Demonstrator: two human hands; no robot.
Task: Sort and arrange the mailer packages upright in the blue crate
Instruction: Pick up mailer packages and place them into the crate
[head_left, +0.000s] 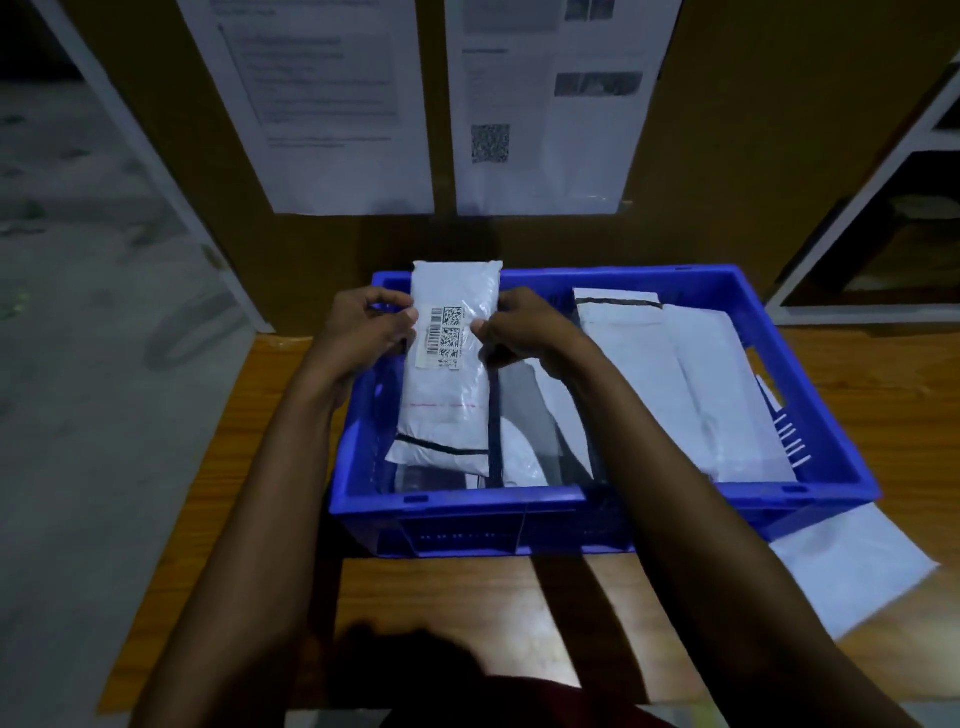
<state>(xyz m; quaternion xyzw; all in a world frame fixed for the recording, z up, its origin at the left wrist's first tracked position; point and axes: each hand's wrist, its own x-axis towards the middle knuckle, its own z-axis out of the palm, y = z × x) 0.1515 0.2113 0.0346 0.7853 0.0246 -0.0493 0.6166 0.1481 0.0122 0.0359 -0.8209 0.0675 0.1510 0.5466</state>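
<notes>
A blue crate (810, 491) stands on a wooden table. Over its left end I hold a white mailer package (451, 410) with a barcode label, long side running away from me. My left hand (366, 332) grips its left edge and my right hand (522, 330) grips its right edge, thumbs on the top face near the label. Under it lie more mailers, one with a dark edge (524, 441). Several white mailers (691, 384) lean side by side in the crate's right half.
A flat white mailer (852, 571) lies on the table (467, 613) outside the crate's near right corner. A brown board with printed sheets (332, 104) rises right behind the crate. White shelving (883, 218) is at the right, grey floor at the left.
</notes>
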